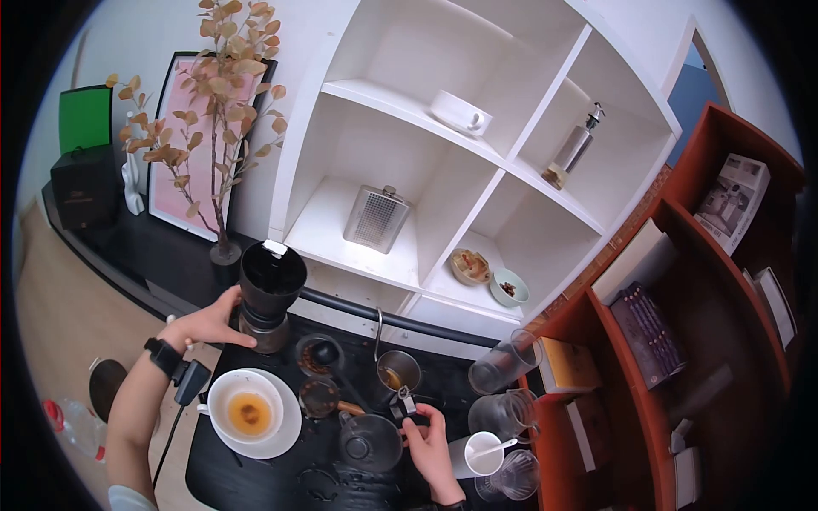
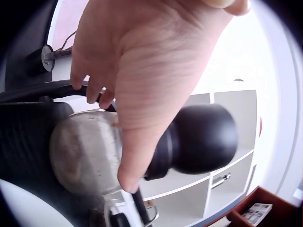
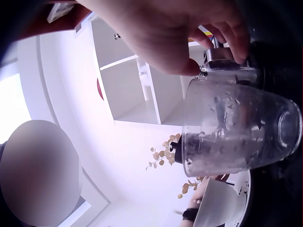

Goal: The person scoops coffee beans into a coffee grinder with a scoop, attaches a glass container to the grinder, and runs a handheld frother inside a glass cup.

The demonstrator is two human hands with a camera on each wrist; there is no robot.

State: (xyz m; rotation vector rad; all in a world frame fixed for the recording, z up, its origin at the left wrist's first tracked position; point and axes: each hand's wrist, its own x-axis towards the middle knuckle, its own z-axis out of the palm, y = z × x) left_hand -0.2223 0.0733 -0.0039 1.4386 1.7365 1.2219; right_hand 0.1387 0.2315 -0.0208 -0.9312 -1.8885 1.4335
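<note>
My left hand [image 1: 213, 324] is beside a black-and-metal coffee grinder [image 1: 273, 281], thumb in front of its lower part. In the left wrist view the thumb crosses the grinder's neck, while the other fingers [image 2: 92, 90] extend past the far side. My right hand [image 1: 430, 447] pinches a small silver-and-black piece [image 1: 403, 404] above the dark table. Its kind I cannot tell. A clear glass pot [image 1: 371, 443] stands just left of this hand; it looks large and wet [image 3: 227, 127] in the right wrist view. A metal cup [image 1: 399, 370] with yellowish contents is behind the piece.
A white cup of brown liquid [image 1: 247, 407] sits on a saucer [image 1: 285, 443] at the left. Near the middle are a bowl with a black scoop [image 1: 320, 353] and a wooden-handled vessel [image 1: 319, 397]. Glass vessels [image 1: 503, 415] and a white cup [image 1: 484, 453] with a spoon stand right.
</note>
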